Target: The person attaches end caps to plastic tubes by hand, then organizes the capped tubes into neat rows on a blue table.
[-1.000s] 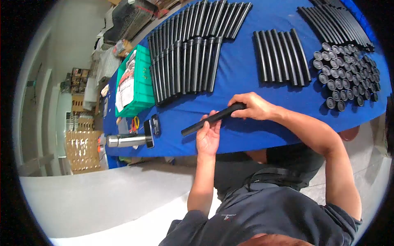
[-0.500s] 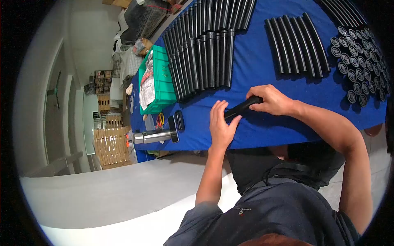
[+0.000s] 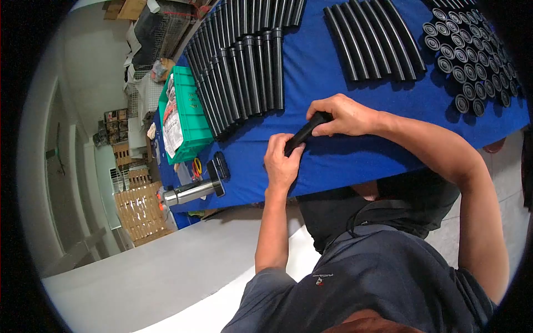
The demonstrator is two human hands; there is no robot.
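Note:
Both my hands are on one short black tube (image 3: 305,132), held slantwise over the blue cloth. My left hand (image 3: 282,162) is closed round its lower-left end, with the thumb along it. My right hand (image 3: 345,116) grips the upper-right end between thumb and bent fingers. The fingers hide part of each end. Beyond the hands, black tubes with wider collars (image 3: 251,75) lie side by side in overlapping rows. A row of plain, slightly curved black tubes (image 3: 375,41) lies above my right hand.
Round black pieces with ringed ends (image 3: 469,72) are packed together at the right. A green crate (image 3: 195,119) holding a printed sheet stands at the left. A steel flask (image 3: 191,192), a phone (image 3: 215,178) and yellow-handled scissors (image 3: 196,166) lie near the blue table's (image 3: 355,161) front-left edge.
My left fingers, spread half a second ago, have closed round the tube's end. The tube now slants more steeply. The whole view has shifted and turned a little.

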